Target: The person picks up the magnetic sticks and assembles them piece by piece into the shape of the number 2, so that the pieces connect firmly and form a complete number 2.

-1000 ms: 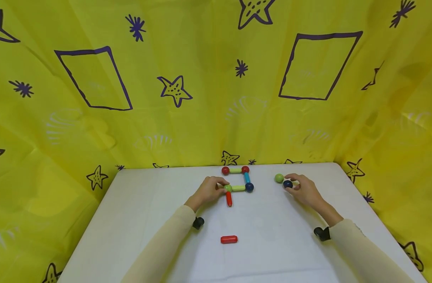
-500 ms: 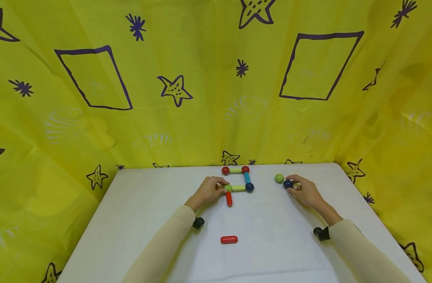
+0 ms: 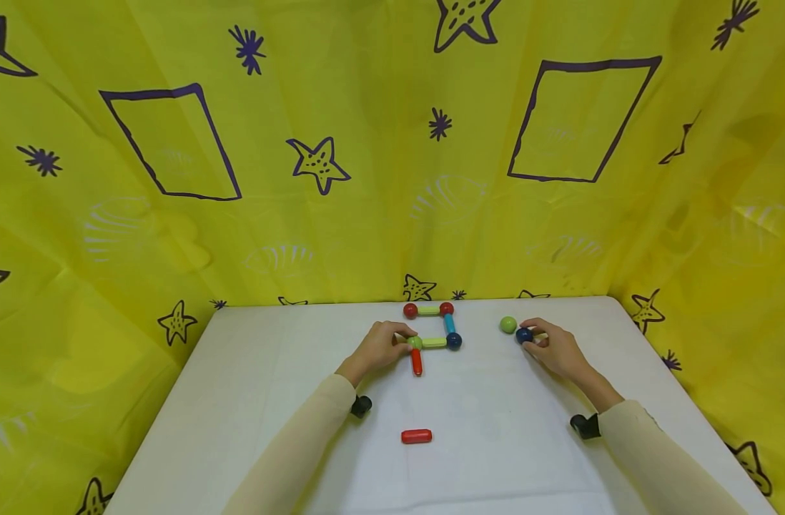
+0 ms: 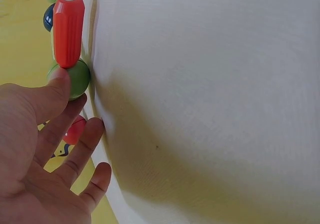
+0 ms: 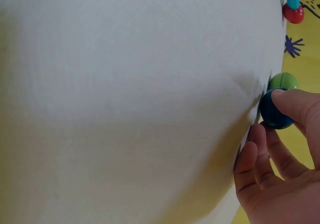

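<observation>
My left hand [image 3: 381, 345] pinches a green ball [image 4: 79, 78] between thumb and finger. From that ball a red rod [image 4: 68, 31] points toward me, and a pale green rod [image 3: 434, 342] runs right to a dark blue ball [image 3: 453, 340]. A blue rod [image 3: 449, 324] leads on to a red ball [image 3: 446, 309], then a second pale green rod [image 3: 427, 311] to another red ball [image 3: 410, 310]. At the right, my right hand [image 3: 556, 349] holds a loose dark blue ball [image 5: 274, 109] with thumb and finger. Right beside it sits a loose green ball [image 3: 508, 325].
One loose red rod [image 3: 416, 436] lies on the white table [image 3: 495, 458], nearer to me than the joined pieces. A yellow patterned curtain [image 3: 367, 236] rises behind the back edge and along both sides.
My right thumb and finger have closed in on the loose dark blue ball. The left hand and the joined pieces stay where they were.
</observation>
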Available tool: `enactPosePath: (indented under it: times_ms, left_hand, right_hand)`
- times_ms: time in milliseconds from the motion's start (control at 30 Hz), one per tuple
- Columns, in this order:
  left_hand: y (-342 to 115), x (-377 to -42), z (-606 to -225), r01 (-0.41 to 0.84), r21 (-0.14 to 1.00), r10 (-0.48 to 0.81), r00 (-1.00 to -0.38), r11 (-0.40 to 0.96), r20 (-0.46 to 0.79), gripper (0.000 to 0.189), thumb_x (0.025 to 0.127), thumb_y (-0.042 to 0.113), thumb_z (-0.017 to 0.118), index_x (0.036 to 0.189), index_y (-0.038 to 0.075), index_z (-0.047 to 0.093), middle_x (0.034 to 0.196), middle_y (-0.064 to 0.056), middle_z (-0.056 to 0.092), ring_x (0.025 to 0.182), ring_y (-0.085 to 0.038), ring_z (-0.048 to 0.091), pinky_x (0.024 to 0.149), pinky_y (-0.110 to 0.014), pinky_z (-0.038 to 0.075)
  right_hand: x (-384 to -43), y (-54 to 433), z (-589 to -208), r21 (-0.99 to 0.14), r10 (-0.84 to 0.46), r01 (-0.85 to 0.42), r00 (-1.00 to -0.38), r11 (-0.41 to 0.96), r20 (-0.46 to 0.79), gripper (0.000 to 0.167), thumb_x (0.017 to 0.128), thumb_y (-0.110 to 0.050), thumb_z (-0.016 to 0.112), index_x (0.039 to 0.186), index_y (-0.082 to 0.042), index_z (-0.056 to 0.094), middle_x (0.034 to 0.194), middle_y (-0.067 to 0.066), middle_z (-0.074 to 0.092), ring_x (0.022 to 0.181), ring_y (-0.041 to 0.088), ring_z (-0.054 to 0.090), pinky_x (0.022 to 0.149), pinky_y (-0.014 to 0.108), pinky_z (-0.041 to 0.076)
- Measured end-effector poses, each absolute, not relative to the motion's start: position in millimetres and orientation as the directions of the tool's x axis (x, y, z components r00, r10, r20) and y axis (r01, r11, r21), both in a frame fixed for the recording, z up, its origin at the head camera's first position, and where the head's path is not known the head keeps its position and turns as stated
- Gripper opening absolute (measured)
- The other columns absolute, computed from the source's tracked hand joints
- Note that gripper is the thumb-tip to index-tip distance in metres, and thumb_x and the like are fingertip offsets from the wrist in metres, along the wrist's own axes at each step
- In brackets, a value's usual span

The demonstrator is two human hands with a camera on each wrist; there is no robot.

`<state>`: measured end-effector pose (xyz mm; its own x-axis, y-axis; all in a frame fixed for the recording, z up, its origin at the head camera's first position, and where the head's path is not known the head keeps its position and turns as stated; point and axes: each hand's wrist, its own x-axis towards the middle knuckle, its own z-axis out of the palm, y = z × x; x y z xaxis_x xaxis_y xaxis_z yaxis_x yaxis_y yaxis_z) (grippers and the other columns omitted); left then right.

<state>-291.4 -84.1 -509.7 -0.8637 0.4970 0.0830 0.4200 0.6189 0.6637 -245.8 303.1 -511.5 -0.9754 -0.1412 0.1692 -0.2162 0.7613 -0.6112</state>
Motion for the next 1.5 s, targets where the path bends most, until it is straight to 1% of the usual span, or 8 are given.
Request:
enactPosePath:
  times_ms: [200, 367, 567, 667, 833, 1000, 1233, 1500]
  left_hand:
    - [-83.8, -290.4, -508.9, 0.407, 0.662, 0.491, -0.869, 0.629, 0.067, 0.024, 0.095, 0.014, 0.075, 0.119, 0.012, 0.077, 0.116, -0.001, 0.074, 0.082, -0.014, 0.054, 0.075, -0.026, 0.046]
    - [-83.0, -289.1, -510.0, 0.400, 0.661, 0.492, -0.869, 0.635, 0.054, 0.024, 0.096, 0.014, 0.074, 0.120, 0.012, 0.077, 0.117, -0.001, 0.074, 0.082, -0.014, 0.054, 0.075, -0.027, 0.047]
    - [-82.1, -287.9, -511.3, 0.408, 0.652, 0.495, -0.867, 0.639, 0.058, 0.024, 0.096, 0.013, 0.073, 0.120, 0.013, 0.076, 0.118, -0.001, 0.073, 0.083, -0.014, 0.055, 0.076, -0.027, 0.047]
    - [-82.2, -288.0, -511.6, 0.410, 0.649, 0.493, -0.868, 0.641, 0.061, 0.024, 0.097, 0.013, 0.073, 0.120, 0.013, 0.077, 0.118, -0.001, 0.073, 0.083, -0.014, 0.055, 0.076, -0.027, 0.048]
    - [-82.5, -288.0, -510.7, 0.410, 0.644, 0.493, -0.868, 0.646, 0.058, 0.024, 0.097, 0.014, 0.073, 0.121, 0.013, 0.076, 0.118, 0.000, 0.074, 0.083, -0.014, 0.055, 0.077, -0.027, 0.047]
    - [-83.3, -288.1, -508.7, 0.411, 0.652, 0.497, -0.866, 0.637, 0.060, 0.024, 0.096, 0.013, 0.073, 0.120, 0.012, 0.076, 0.118, -0.001, 0.074, 0.084, -0.014, 0.055, 0.077, -0.027, 0.048]
    - [-83.4, -287.6, -506.9, 0.409, 0.650, 0.492, -0.869, 0.640, 0.062, 0.024, 0.096, 0.013, 0.073, 0.120, 0.013, 0.077, 0.118, -0.001, 0.074, 0.083, -0.014, 0.054, 0.077, -0.028, 0.047]
    - [-84.3, -288.6, -505.7, 0.422, 0.650, 0.499, -0.863, 0.633, 0.074, 0.024, 0.096, 0.013, 0.074, 0.119, 0.012, 0.077, 0.118, -0.002, 0.074, 0.082, -0.014, 0.055, 0.077, -0.027, 0.047]
  right_hand:
    - [-247.2, 304.1, -511.3, -0.609, -0.152, -0.226, -0.973, 0.760, 0.171, 0.037, 0.091, -0.005, 0.076, 0.126, -0.005, 0.064, 0.115, 0.026, 0.069, 0.077, 0.019, 0.060, 0.066, 0.034, 0.047]
    - [-248.5, 305.5, -507.1, -0.601, -0.200, -0.247, -0.969, 0.760, 0.146, 0.034, 0.091, -0.005, 0.075, 0.123, -0.005, 0.064, 0.111, 0.026, 0.070, 0.077, 0.020, 0.062, 0.066, 0.036, 0.048]
    - [-250.4, 308.3, -495.8, -0.600, -0.277, -0.279, -0.956, 0.750, 0.098, 0.032, 0.090, -0.004, 0.074, 0.122, -0.002, 0.065, 0.108, 0.026, 0.070, 0.082, 0.029, 0.068, 0.073, 0.045, 0.056]
    - [-251.2, 308.7, -490.6, -0.608, -0.309, -0.285, -0.948, 0.741, 0.069, 0.033, 0.091, -0.005, 0.075, 0.123, -0.002, 0.065, 0.109, 0.026, 0.070, 0.083, 0.029, 0.070, 0.075, 0.047, 0.057]
    - [-250.3, 307.8, -483.9, -0.633, -0.348, -0.294, -0.937, 0.717, 0.041, 0.037, 0.092, -0.007, 0.076, 0.126, -0.002, 0.064, 0.110, 0.024, 0.070, 0.081, 0.025, 0.070, 0.072, 0.040, 0.057]
    - [-247.1, 302.9, -478.7, -0.699, -0.383, -0.285, -0.923, 0.655, 0.017, 0.039, 0.092, -0.005, 0.075, 0.128, 0.000, 0.063, 0.113, 0.026, 0.069, 0.079, 0.022, 0.069, 0.068, 0.032, 0.055]
    - [-242.9, 289.5, -479.8, -0.770, -0.407, -0.243, -0.913, 0.590, -0.024, 0.037, 0.092, -0.004, 0.074, 0.127, 0.002, 0.062, 0.116, 0.027, 0.067, 0.078, 0.025, 0.068, 0.064, 0.029, 0.054]
    - [-237.6, 264.6, -485.8, -0.785, -0.447, -0.260, -0.894, 0.563, -0.024, 0.034, 0.091, -0.007, 0.077, 0.122, -0.002, 0.065, 0.113, 0.023, 0.069, 0.076, 0.021, 0.064, 0.065, 0.029, 0.054]
